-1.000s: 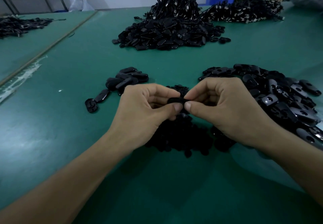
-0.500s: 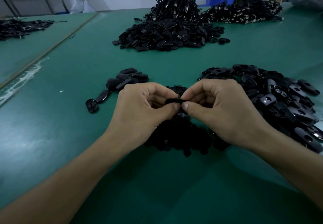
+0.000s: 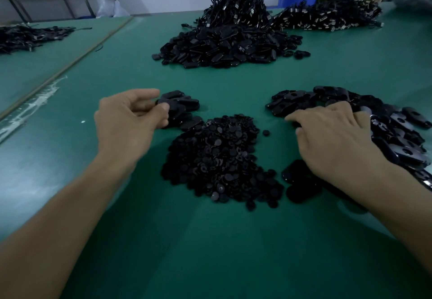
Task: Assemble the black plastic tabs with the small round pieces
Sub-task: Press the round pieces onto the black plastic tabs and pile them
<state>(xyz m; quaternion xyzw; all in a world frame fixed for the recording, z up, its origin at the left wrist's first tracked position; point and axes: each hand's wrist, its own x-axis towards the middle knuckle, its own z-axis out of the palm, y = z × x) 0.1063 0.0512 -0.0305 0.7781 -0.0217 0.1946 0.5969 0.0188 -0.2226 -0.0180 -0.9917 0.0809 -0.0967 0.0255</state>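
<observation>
While a black tab (image 3: 166,107) is pinched between the thumb and forefinger of the left hand (image 3: 131,118), right above the small heap of tabs (image 3: 187,106) on the left, the right hand (image 3: 334,142) is laid palm-down on the heap of holed tabs (image 3: 397,130) on the right. Its forefinger and thumb are stretched out with nothing between them, but the other fingertips are hidden among the tabs, so whether one is grasped cannot be told. The heap of round pieces (image 3: 217,156) is spread on the green table (image 3: 117,205) between the two hands, just left of the right thumb, with a stray round piece (image 3: 265,133) lying apart on that side. The pinched tab is judged to be finished and ready to be dropped. For the next pairing, holed tabs lie directly under the right hand, their long axes pointing every way, and the round pieces could be reached by either hand with an inward move.
</observation>
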